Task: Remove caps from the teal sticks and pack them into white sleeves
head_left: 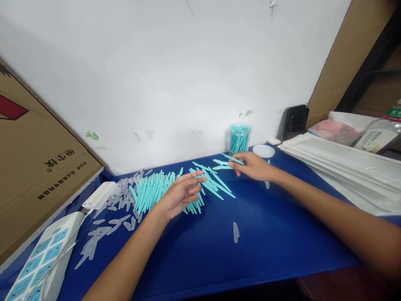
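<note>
My right hand (246, 165) pinches a slim teal eyebrow razor (231, 157) between thumb and fingers, its thin end pointing left. Just below and left of it, loose teal razors (222, 165) lie on the table. Over the right part of a dense teal razor pile (150, 192) hovers my left hand (184, 192), fingers stretched and apart, holding nothing. A few more razors (216, 184) fan out beyond its fingertips. Translucent blade covers (122, 192) are scattered left of the pile, and a single cover (236, 232) lies nearer the front.
A clear jar (239, 140) full of teal razors stands by the wall, with a white lid (263, 151) beside it. White bags (338, 167) are stacked at right. On the left are a power strip (52, 255), a white device (100, 195) and a cardboard box (40, 159).
</note>
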Available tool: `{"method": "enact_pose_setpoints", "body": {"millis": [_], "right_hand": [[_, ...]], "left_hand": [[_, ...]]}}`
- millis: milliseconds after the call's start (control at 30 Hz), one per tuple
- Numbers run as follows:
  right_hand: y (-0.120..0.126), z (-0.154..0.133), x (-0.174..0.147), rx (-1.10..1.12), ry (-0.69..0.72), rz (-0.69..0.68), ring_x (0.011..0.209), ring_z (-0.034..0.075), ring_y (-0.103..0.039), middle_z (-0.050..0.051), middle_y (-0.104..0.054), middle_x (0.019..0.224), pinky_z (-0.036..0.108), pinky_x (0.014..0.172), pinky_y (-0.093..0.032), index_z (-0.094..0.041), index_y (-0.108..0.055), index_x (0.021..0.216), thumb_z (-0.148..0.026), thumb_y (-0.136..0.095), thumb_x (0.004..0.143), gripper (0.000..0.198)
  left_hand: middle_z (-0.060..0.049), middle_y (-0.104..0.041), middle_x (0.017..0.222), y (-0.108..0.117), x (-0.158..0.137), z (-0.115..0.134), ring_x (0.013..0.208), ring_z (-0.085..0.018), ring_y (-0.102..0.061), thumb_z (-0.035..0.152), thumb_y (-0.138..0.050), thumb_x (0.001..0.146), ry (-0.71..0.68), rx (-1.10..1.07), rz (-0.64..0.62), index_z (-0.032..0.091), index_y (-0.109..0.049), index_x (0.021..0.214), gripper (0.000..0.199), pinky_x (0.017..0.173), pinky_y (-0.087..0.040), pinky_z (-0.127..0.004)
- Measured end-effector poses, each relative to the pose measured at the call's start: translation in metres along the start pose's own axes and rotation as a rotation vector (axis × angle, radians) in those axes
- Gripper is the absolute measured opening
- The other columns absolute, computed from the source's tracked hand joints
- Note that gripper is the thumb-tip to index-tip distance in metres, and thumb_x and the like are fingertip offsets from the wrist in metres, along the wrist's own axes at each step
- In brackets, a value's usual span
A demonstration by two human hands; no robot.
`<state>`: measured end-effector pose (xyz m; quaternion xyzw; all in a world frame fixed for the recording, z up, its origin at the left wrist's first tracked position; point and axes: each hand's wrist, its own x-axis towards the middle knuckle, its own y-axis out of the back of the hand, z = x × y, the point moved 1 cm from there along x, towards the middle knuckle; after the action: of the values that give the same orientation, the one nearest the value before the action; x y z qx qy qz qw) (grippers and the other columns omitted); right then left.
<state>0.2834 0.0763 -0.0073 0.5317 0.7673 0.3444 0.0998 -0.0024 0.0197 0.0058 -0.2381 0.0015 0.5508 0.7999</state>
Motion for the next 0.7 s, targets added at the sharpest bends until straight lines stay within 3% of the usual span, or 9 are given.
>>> {"method": "enact_pose_setpoints", "body": {"millis": [100, 200, 300, 400, 500, 600, 700], "right_hand": [[0.000, 0.002, 0.001, -0.021, -0.002, 0.002, 0.059, 0.016, -0.055, 0.001, -0.071, 0.066, 0.030, 0.062, -0.039, -0.021, -0.061, 0.073, -0.052, -0.058, 0.095, 0.038], [0.000, 0.003, 0.001, -0.050, 0.001, 0.007, 0.057, 0.016, -0.056, 0.000, -0.072, 0.066, 0.030, 0.061, -0.039, -0.022, -0.060, 0.075, -0.051, -0.059, 0.095, 0.035], [0.001, 0.003, 0.001, -0.061, 0.004, 0.013, 0.055, 0.016, -0.055, 0.000, -0.072, 0.066, 0.030, 0.060, -0.039, -0.022, -0.060, 0.075, -0.051, -0.058, 0.095, 0.035], [0.000, 0.003, 0.000, -0.084, -0.004, 0.006, 0.057, 0.017, -0.057, 0.000, -0.072, 0.066, 0.030, 0.060, -0.040, -0.022, -0.060, 0.076, -0.051, -0.057, 0.095, 0.035], [-0.002, 0.004, 0.001, -0.130, -0.013, -0.016, 0.059, 0.018, -0.060, 0.001, -0.072, 0.067, 0.031, 0.061, -0.040, -0.022, -0.061, 0.078, -0.049, -0.057, 0.096, 0.033], [-0.003, 0.006, 0.001, -0.166, -0.025, -0.032, 0.061, 0.019, -0.062, 0.002, -0.073, 0.069, 0.031, 0.062, -0.042, -0.022, -0.062, 0.080, -0.049, -0.056, 0.096, 0.032], [-0.002, 0.011, 0.002, -0.196, -0.032, -0.051, 0.065, 0.021, -0.065, 0.003, -0.073, 0.070, 0.032, 0.064, -0.043, -0.022, -0.062, 0.081, -0.051, -0.057, 0.096, 0.033]], "left_hand": [[-0.010, -0.066, 0.110, -0.002, -0.003, -0.001, 0.050, -0.001, -0.033, 0.023, -0.078, 0.088, 0.043, 0.081, -0.129, 0.017, -0.060, 0.127, 0.043, 0.037, -0.024, -0.014], [-0.009, -0.070, 0.106, -0.002, -0.002, -0.005, 0.044, 0.000, -0.030, 0.038, -0.076, 0.091, -0.014, 0.220, -0.198, 0.019, -0.055, 0.124, 0.044, 0.036, -0.022, -0.016], [-0.003, -0.072, 0.084, -0.001, 0.001, -0.009, 0.035, -0.001, -0.026, 0.053, -0.064, 0.097, -0.060, 0.340, -0.134, 0.019, -0.054, 0.114, 0.039, 0.034, -0.021, -0.018], [0.008, -0.051, 0.051, 0.000, 0.003, -0.011, 0.031, -0.004, -0.019, 0.060, -0.055, 0.099, -0.068, 0.369, -0.063, 0.020, -0.055, 0.101, 0.040, 0.033, -0.017, -0.018], [0.011, -0.035, 0.046, 0.001, 0.004, -0.010, 0.034, -0.005, -0.016, 0.055, -0.055, 0.098, -0.094, 0.343, -0.019, 0.020, -0.056, 0.090, 0.037, 0.034, -0.014, -0.018], [0.008, -0.040, 0.059, 0.004, 0.006, -0.010, 0.040, -0.004, -0.018, 0.041, -0.057, 0.095, -0.083, 0.230, -0.008, 0.018, -0.056, 0.087, 0.025, 0.036, -0.014, -0.018], [0.004, -0.044, 0.074, 0.006, 0.009, -0.009, 0.045, -0.004, -0.022, 0.023, -0.058, 0.081, -0.059, 0.090, -0.045, 0.016, -0.058, 0.092, 0.013, 0.037, -0.015, -0.018]]}}
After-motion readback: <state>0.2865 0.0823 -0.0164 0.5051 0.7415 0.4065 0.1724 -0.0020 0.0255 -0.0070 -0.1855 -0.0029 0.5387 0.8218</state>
